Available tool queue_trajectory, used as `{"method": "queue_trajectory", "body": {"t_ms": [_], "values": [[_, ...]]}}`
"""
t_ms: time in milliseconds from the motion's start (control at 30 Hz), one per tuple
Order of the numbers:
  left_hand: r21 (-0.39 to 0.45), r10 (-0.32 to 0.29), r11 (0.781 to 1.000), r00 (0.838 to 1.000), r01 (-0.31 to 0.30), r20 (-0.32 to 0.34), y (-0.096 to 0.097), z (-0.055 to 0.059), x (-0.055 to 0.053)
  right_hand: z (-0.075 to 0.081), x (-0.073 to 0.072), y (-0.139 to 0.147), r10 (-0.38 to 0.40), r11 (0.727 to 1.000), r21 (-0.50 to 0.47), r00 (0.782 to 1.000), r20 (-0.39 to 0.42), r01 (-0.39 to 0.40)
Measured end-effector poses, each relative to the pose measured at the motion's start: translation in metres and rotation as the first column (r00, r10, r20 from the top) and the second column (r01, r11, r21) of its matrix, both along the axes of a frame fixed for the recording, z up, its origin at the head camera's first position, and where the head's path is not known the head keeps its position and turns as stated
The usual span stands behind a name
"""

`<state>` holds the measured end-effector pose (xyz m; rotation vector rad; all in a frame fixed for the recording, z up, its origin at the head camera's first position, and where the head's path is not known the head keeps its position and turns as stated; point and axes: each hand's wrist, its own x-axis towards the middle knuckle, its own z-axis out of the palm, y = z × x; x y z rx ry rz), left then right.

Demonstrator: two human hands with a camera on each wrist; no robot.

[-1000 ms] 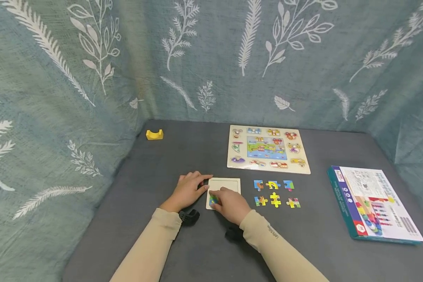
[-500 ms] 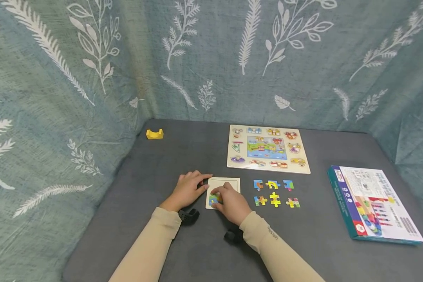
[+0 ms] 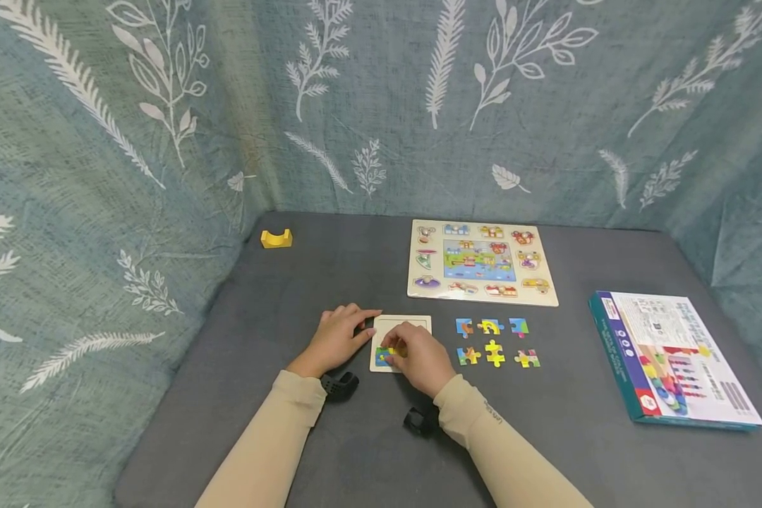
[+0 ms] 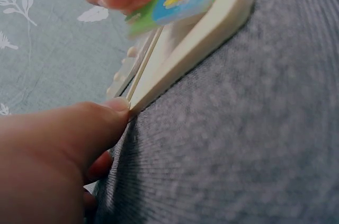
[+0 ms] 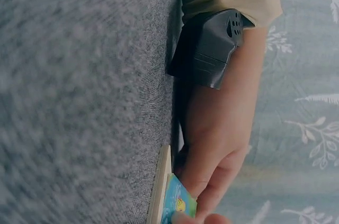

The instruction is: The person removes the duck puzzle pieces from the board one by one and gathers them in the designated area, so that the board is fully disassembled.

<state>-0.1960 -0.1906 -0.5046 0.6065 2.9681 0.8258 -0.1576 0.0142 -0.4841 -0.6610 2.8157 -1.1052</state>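
A small pale wooden puzzle tray [image 3: 403, 318] lies between the hands. My left hand [image 3: 336, 337] rests at its left side; in the left wrist view the thumb [image 4: 114, 106] touches the tray corner. My right hand [image 3: 424, 358] reaches over the tray's near part. It pinches a blue and green jigsaw piece [image 3: 383, 355] with a yellow figure, at the near left corner. The left wrist view shows that piece [image 4: 185, 1] tilted, one edge raised above the tray floor. In the right wrist view only right fingertips [image 5: 183, 217] show, beside the piece [image 5: 177, 197].
Several loose jigsaw pieces [image 3: 494, 353] lie in two rows right of the tray. Behind them is a larger wooden picture board [image 3: 419, 268]. A flat box [image 3: 679, 360] lies at the right, a yellow arched block [image 3: 276, 239] at the far left. A patterned curtain [image 3: 368, 106] surrounds the table.
My right fingers have shifted slightly over the tray's near left corner, and more of the jigsaw piece shows. The left hand stays at the tray's side. The head view has tilted a little.
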Motion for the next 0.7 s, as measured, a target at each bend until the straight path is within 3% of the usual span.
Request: {"method": "queue_trajectory", "body": {"t_ms": [200, 500, 600, 700], "values": [[-0.003, 0.006, 1.000, 1.000, -0.006, -0.004, 0.0004, -0.0004, -0.0006, -0.0011, -0.0018, 0.0010, 0.022, 0.999, 0.024, 0.999, -0.024, -0.021], [-0.005, -0.001, 1.000, 1.000, 0.001, 0.002, 0.0012, 0.0025, 0.0009, -0.0017, -0.0016, 0.0024, 0.028, 0.999, 0.022, 0.999, 0.016, -0.029], [-0.006, -0.002, 1.000, 1.000, 0.002, 0.000, 0.0011, 0.0027, 0.0007, -0.0005, -0.0017, 0.0039, 0.028, 1.000, -0.002, 0.999, 0.015, -0.028], [-0.006, 0.001, 1.000, 1.000, -0.001, 0.001, 0.0013, 0.0028, -0.0001, 0.0009, -0.0041, 0.0058, 0.027, 0.998, -0.067, 0.997, 0.068, -0.022]]}}
